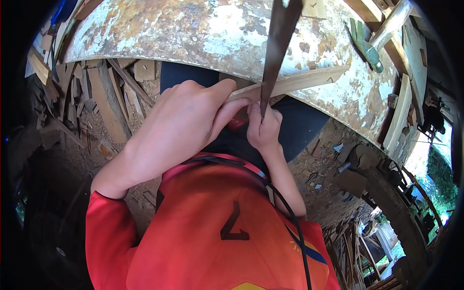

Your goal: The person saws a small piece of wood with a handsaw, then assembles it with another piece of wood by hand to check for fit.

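Observation:
My left hand (188, 125) is closed on the near end of a thin wooden strip (309, 81), thumb below and curled fingers above. The strip reaches right over the edge of a weathered, paint-flecked work surface (227, 38). A long dark saw blade (278, 53), with a hole near its upper end, stands steeply across the strip. My right hand (265, 126) is closed around the blade's lower end, just under the strip; the handle is hidden. I cannot make out the teeth.
A claw hammer (369, 50) with a wooden handle lies on the surface at upper right, near wooden battens (398, 113). Scrap wood (108, 99) and sawdust cover the ground at left. A black cable (295, 224) runs down my red shirt.

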{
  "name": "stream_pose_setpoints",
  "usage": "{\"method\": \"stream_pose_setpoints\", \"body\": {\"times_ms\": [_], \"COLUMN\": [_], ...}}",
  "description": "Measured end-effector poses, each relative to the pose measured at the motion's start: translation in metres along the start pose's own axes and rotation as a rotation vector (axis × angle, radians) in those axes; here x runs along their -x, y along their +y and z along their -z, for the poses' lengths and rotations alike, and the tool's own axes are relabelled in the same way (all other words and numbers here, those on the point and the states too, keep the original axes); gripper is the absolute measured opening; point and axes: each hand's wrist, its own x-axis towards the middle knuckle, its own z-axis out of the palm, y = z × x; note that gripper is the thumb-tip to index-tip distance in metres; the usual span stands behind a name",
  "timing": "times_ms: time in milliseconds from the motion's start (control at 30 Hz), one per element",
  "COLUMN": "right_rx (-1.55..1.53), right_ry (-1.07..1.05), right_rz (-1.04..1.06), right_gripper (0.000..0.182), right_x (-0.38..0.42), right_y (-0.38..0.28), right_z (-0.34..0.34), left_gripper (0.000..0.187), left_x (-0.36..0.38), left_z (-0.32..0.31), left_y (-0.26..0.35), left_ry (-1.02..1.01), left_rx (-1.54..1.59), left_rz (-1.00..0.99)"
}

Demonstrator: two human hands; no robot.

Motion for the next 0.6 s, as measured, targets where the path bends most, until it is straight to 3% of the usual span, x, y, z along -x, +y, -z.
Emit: {"method": "stream_pose_setpoints", "body": {"times_ms": [67,200,300,367,467,600], "right_rx": [0.033,-0.031,-0.011,-0.006,-0.029,-0.027], "right_ry": [-0.039,-0.038,-0.001,-0.015,0.019,0.005], "right_rz": [0.002,-0.074,-0.023,-0.061,-0.072,-0.008], "right_gripper": [0.012,0.010,0.009,0.009,0.007,0.011], "right_x": [0.027,-0.010,0.015,0.020,-0.003,0.012], "right_y": [0.043,-0.016,0.029,0.034,-0.010,0.028], "right_z": [-0.003,0.002,-0.008,-0.007,-0.003,-0.003], "left_gripper": [0.027,0.028,0.027,0.023,0.022,0.022], "left_x": [-0.002,0.000,-0.003,-0.004,0.003,-0.003], "left_z": [0.000,-0.005,0.001,0.002,-0.007,-0.001], "left_y": [-0.003,0.000,0.002,0.001,0.004,0.003], "left_ry": [0.017,0.028,0.001,0.019,0.010,0.035], "left_rx": [0.034,-0.012,-0.030,-0.032,0.001,-0.049], "left_rz": [-0.024,-0.005,-0.001,-0.024,0.000,-0.039]}}
